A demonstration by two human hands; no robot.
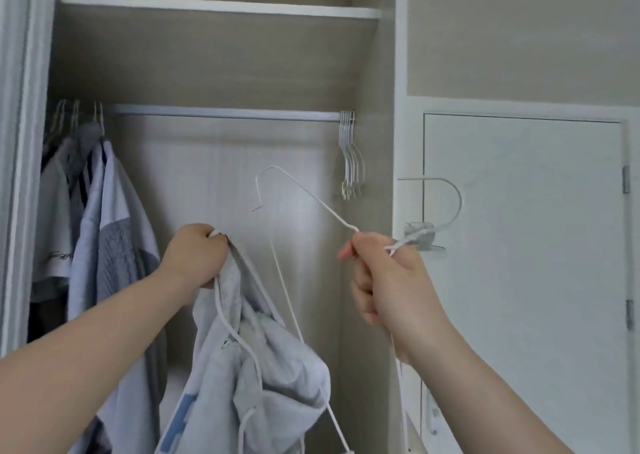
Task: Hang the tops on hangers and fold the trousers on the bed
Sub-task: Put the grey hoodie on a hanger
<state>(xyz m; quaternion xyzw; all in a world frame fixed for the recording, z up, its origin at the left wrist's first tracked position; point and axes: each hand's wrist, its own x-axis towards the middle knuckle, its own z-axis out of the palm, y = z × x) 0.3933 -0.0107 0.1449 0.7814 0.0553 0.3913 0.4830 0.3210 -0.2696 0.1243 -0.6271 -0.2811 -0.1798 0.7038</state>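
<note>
Hanging on the metal wardrobe rail, well left of the fingers, are several tops already on hangers; that part of the task appears done. The left hand is closed in a fist, its fingers curled round a bunched edge of the pale grey hooded cotton top, which droops below the knuckles. A white line runs down from that fist, and I cannot tell whether it is cord or wire. Between the hands, a thin white wire hanger rises to its hook above fingertip level. The right hand pinches its neck between thumb and forefinger, the other fingers curled. A second white hook projects just right of those fingers. Empty white hangers hang above them. In my judgement the grey top is only partly threaded and not yet hung. Neither trousers nor bed is in view.
</note>
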